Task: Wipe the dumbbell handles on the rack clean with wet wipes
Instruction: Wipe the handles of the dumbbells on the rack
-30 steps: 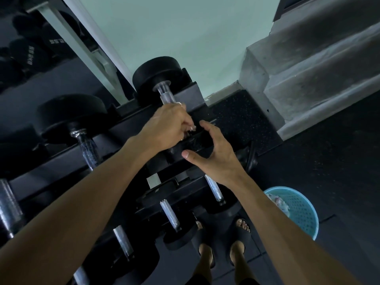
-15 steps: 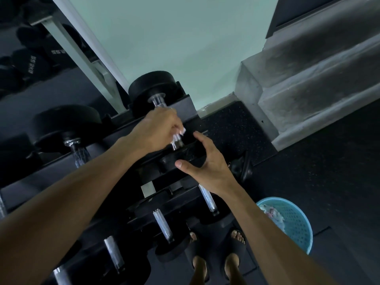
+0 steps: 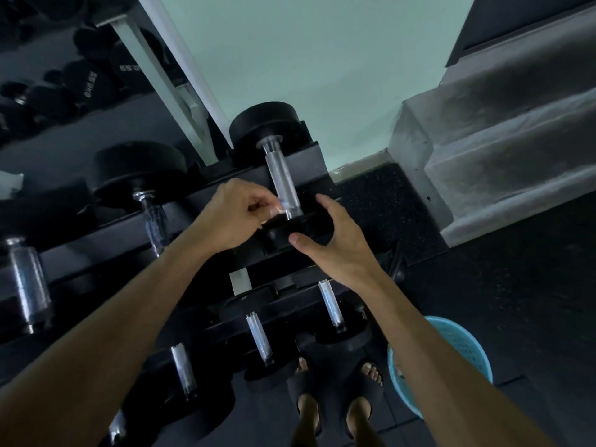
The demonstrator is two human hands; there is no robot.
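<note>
On the top shelf of the black rack (image 3: 96, 243), at its right end, lies the dumbbell (image 3: 267, 130) with a bare metal handle (image 3: 283, 185). The left hand (image 3: 232, 217) is just left of the handle's near end, its fingers curled and pinching a small white wet wipe (image 3: 280, 208) against the metal. The right hand (image 3: 338, 243) is on the right side, fingers loosely spread and holding nothing, thumb at the near weight head. More dumbbells lie to the left and on the lower shelf. A blue basket (image 3: 464, 346) stands on the floor at the near right.
</note>
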